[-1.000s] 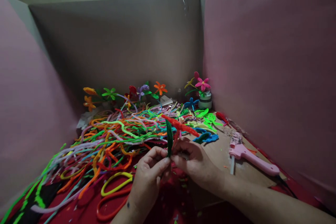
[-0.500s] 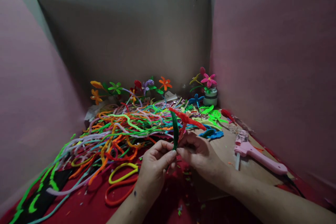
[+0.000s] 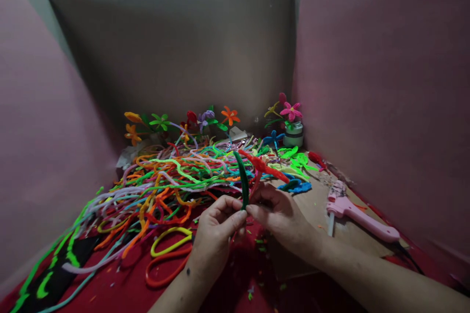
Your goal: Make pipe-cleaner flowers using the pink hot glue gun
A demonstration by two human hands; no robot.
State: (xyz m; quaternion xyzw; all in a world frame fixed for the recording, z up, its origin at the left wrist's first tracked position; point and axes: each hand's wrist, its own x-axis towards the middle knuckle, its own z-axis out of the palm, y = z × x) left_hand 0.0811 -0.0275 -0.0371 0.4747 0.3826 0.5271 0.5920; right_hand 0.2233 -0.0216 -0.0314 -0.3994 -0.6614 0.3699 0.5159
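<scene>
Stem heap (image 3: pixel 179 172) behind green strip (image 3: pixel 243 182), glue gun (image 3: pixel 343 206) rightward.

leaf (image 3: pixel 244 181) is dk grn, nearest flower (image 3: pixel 260 163) red; glue gun (image 3: pixel 362 220) is pink w/ blk cord (image 3: pixel 410 257); pipe cleaners (image 3: pixel 183 170) multicol. (orange, lime, lilac); bench (image 3: pixel 123 281) is dk red.
</scene>
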